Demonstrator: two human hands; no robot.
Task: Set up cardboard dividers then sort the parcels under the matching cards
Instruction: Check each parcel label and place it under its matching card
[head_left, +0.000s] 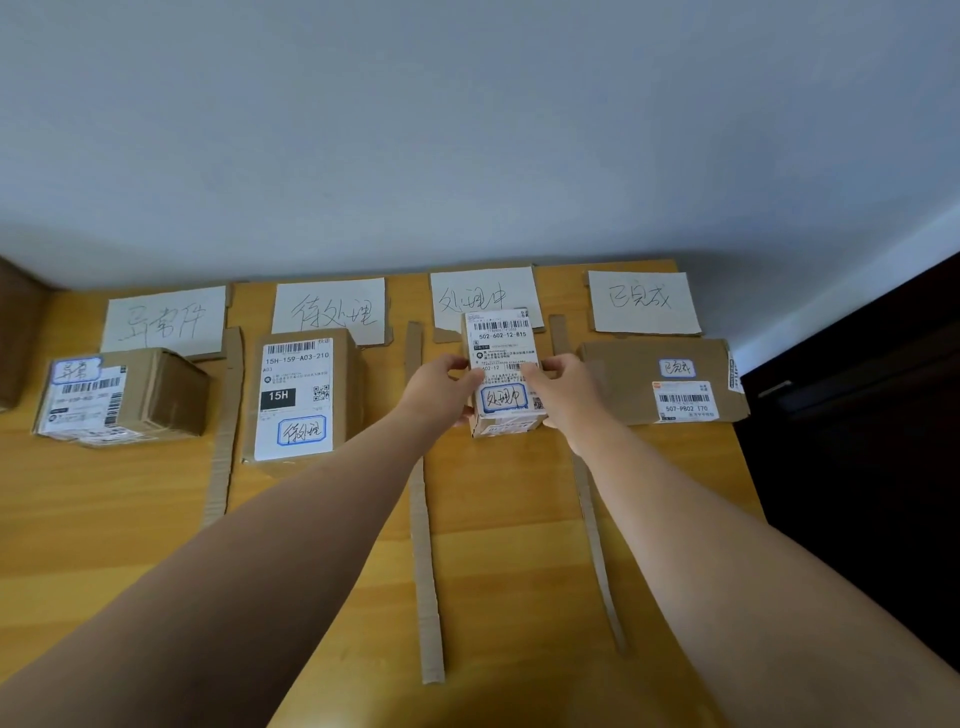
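Two hands: we grip one parcel (503, 364) between them, the left hand (441, 387) on its left edge and the right hand (563, 387) on its right edge, fingers curled round both edges onto the label face.
Parcel: a small brown box held upright, with its white label facing us and a blue-framed handwritten tag low on it. We cannot tell whether its base touches the table (130, 519).
Beyond the grip: the third card (480, 291), white and handwritten, has its lower edge hidden behind the parcel's top.
Flanking the grip: the mid divider (423, 545) passes under our left wrist and the right divider (597, 545) under our right wrist. Both strips lie flat and run back toward us.
Left of the grip: the 15H box (298, 395) lies just past the mid divider, below the second card (330, 312). Farther out lie the left divider (226, 431), then a taped box (156, 395) below the first card (163, 319).
Right of the grip: a flat parcel (660, 379) lies just past the right divider, below the fourth card (641, 301).
Behind the cards: a pale wall (467, 130).
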